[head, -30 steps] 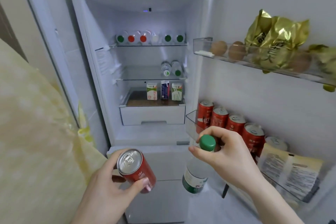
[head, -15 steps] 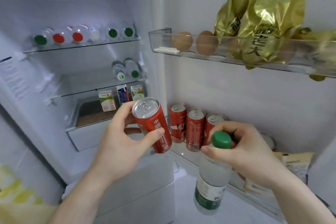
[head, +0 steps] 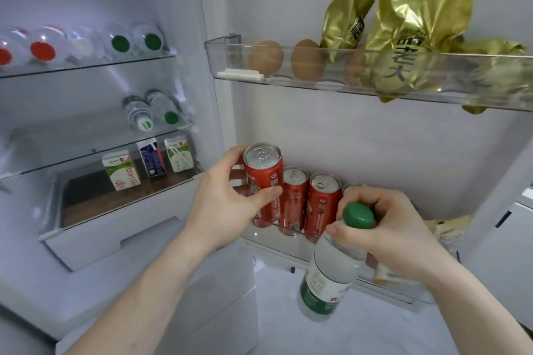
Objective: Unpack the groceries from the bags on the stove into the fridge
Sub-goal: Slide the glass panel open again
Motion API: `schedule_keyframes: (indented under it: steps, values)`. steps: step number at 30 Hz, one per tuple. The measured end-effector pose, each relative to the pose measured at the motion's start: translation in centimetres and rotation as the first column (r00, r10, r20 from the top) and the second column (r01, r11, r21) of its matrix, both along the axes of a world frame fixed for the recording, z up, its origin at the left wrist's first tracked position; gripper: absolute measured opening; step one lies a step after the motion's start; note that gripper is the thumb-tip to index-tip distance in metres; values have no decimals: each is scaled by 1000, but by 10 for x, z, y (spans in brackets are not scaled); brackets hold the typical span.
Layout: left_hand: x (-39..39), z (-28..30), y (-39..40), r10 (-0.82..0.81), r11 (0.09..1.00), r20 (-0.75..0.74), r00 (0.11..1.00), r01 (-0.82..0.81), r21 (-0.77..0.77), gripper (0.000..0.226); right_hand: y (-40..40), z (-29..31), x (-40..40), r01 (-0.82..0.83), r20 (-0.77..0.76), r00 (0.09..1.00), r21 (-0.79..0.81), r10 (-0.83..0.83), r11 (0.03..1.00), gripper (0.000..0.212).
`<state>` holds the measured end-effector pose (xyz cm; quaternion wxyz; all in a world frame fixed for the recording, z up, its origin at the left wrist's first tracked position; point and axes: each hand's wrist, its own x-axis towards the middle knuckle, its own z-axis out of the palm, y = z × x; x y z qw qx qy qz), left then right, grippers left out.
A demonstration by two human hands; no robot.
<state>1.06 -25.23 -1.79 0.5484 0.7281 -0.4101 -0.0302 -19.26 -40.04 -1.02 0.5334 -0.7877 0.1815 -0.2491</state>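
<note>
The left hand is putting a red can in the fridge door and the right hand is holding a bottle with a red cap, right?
Almost. The bottle in the right hand has a green cap, not a red one; the head view shows it. The rest is right: the left hand holds a red can at the door shelf, beside the other red cans.

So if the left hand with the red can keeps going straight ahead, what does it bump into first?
Most likely the lower door shelf: the left hand points the red can at the open end of the row, beside the first shelved can. Past that is the door wall, though depth is hard to judge.
</note>
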Motion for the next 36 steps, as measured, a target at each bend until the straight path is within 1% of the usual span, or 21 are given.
schedule_keyframes:
  steps: [3, 7, 9, 12, 16, 19, 22, 24, 26, 29, 32, 33, 34, 36]
  values:
    - [5, -6, -6, -16, 1000, -23, 1000, 16, 3, 60, -3, -1, -1, 12, -1, 1000, -35, -12, 999, 25]
    - [3, -27, -18, -29, 996, -42, 999, 33, 81, 64, -8, -3, -1, 16, -11, 1000, -41, -16, 999, 24]
    - [1, -40, -22, -1, 994, -34, 999, 5, 113, 66, -11, -5, -1, 3, -19, 1000, -41, -4, 999, 24]
    - [-1, -51, -26, 35, 987, -12, 999, -33, 158, 62, -16, -7, 1, -29, -30, 999, -36, 28, 999, 26]
    - [-2, -51, -28, 70, 980, 22, 997, -72, 186, 62, -20, -10, 7, -72, -53, 996, -56, 69, 996, 23]
    - [-1, -51, -28, 86, 972, 37, 996, -92, 214, 55, -21, -12, 13, -120, -76, 991, -77, 114, 990, 20]
    - [-6, -52, -27, 140, 971, 57, 989, -148, 187, 49, -21, -18, 16, -178, -89, 981, -78, 171, 981, 20]
    - [-10, -53, -26, 172, 976, 7, 985, -172, 132, 50, -20, -23, 18, -180, -110, 979, -84, 171, 980, 24]
    - [-13, -51, -23, 181, 978, -34, 983, -176, 113, 50, -20, -26, 18, -177, -124, 978, -87, 166, 980, 24]
    - [-21, -50, -13, 195, 975, -35, 980, -189, 120, 50, -19, -29, 18, -207, -127, 973, -107, 193, 973, 21]
    - [-36, -52, 14, 257, 965, -7, 966, -256, 52, 44, -17, -28, 20, -238, -91, 969, -82, 231, 968, 22]
    - [-42, -52, 26, 261, 964, -9, 965, -260, 53, 40, -16, -28, 22, -241, -73, 969, -73, 236, 968, 23]
    - [-48, -54, 38, 249, 966, -21, 968, -247, 78, 37, -14, -27, 24, -245, -53, 969, -61, 241, 968, 23]
    - [-60, -52, 60, 166, 969, -52, 985, -153, 192, 38, -7, -20, 30, -268, -5, 964, -23, 268, 963, 22]
